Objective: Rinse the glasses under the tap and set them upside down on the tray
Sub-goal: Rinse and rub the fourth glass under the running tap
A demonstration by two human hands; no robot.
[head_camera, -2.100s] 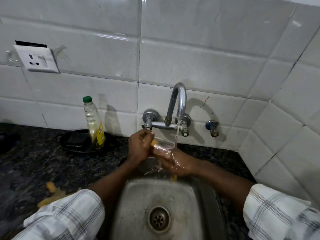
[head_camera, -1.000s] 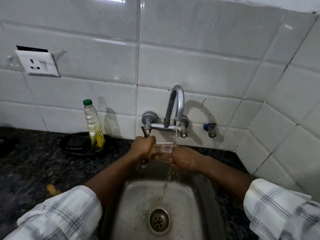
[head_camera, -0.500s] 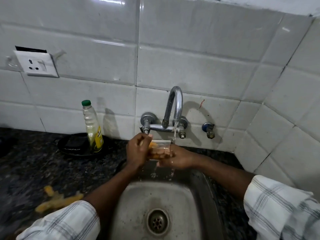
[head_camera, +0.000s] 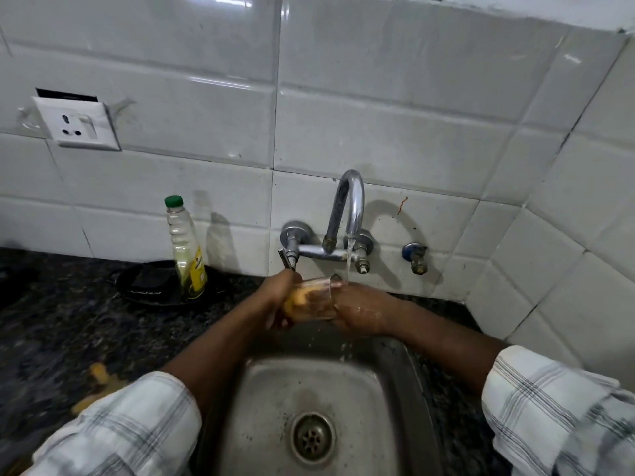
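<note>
Glass [head_camera: 314, 300] under tap [head_camera: 348, 207] stream, clamped between left hand [head_camera: 280, 298] fingers and right hand [head_camera: 360, 309] fingers.

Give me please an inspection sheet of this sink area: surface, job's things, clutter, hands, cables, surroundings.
Surface: dark speckled counter around a steel sink.
Job's things: clear glass on its side between both hands; tap running. Tray: cannot tell.
Clutter: green-capped bottle on a black dish; blurred yellow object.
Hands: left hand and right hand both grip the glass.
Cables: nothing seen.
Surroundings: white tiled wall, wall socket.
</note>
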